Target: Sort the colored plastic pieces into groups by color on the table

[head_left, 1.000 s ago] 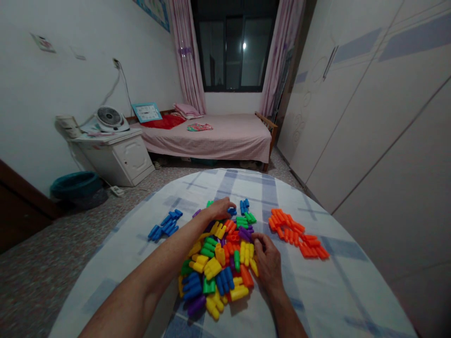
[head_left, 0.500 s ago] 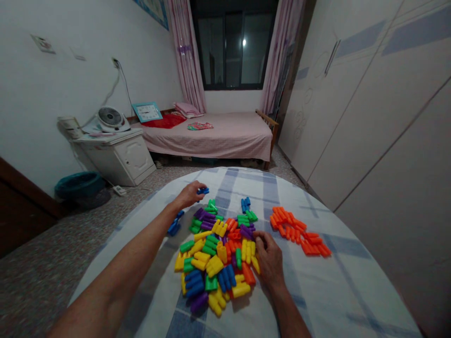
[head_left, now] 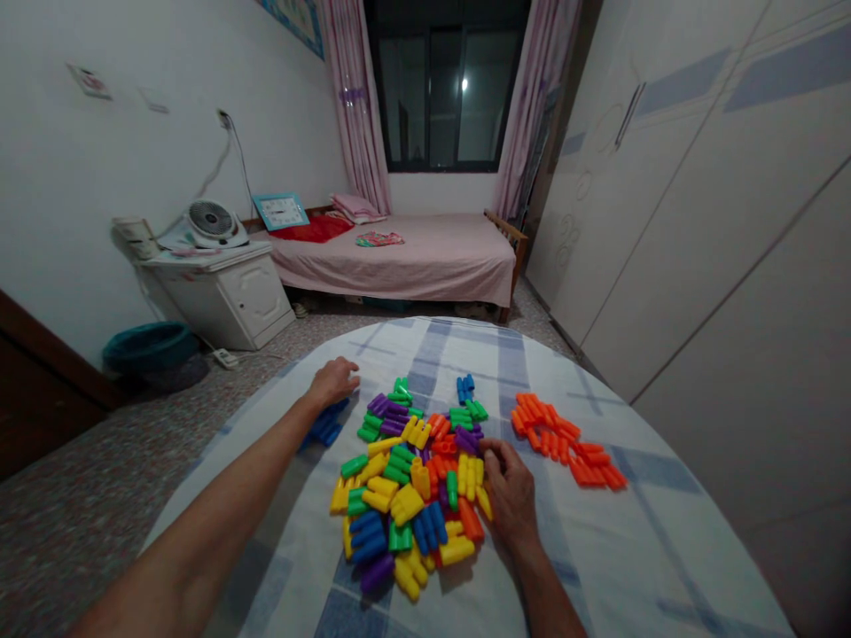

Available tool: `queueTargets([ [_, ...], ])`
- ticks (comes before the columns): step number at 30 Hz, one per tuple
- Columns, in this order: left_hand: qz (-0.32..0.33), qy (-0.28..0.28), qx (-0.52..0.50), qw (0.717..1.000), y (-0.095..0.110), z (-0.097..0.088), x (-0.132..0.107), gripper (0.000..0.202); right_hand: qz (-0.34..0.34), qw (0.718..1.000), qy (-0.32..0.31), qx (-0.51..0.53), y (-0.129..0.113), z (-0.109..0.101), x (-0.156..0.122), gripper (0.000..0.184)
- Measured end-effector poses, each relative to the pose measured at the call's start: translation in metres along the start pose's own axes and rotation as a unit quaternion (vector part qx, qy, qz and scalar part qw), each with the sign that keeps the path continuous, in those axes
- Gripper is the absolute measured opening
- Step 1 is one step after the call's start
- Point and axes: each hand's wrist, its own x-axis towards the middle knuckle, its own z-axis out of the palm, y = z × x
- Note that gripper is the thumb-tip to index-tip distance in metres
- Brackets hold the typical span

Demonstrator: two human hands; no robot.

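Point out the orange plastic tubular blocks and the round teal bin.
Orange plastic tubular blocks (head_left: 551,445): head view, on a block mid-group.
Round teal bin (head_left: 150,358): head view, on its front side.

Bare tablecloth (head_left: 500,403) lies between the mixed pile (head_left: 405,505) and orange blocks (head_left: 550,443), the right hand (head_left: 511,487) obstructing its near end.

Multicoloured plastic blocks (head_left: 406,503) lie heaped, orange blocks (head_left: 550,441) grouped to their right, blue blocks (head_left: 325,430) to their left
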Motion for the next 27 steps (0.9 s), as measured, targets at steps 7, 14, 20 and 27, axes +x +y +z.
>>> queueTargets([
  [7,0.217,-0.104,0.0,0.971,0.115,0.048,0.021,0.044,0.01,1.0,0.0,0.002,-0.001,0.0,-0.001,0.028],
  [14,0.33,-0.264,0.089,0.902,0.191,0.079,0.031,0.055,-0.004,1.0,0.001,0.003,-0.002,0.0,-0.001,0.027],
  [20,0.301,-0.262,0.081,0.913,0.187,0.075,0.036,0.033,-0.01,1.0,0.008,0.002,-0.003,0.0,-0.002,0.028],
  [27,0.257,-0.214,0.029,0.942,0.158,0.064,0.029,0.027,-0.002,1.0,0.011,0.0,-0.004,0.0,-0.002,0.028],
])
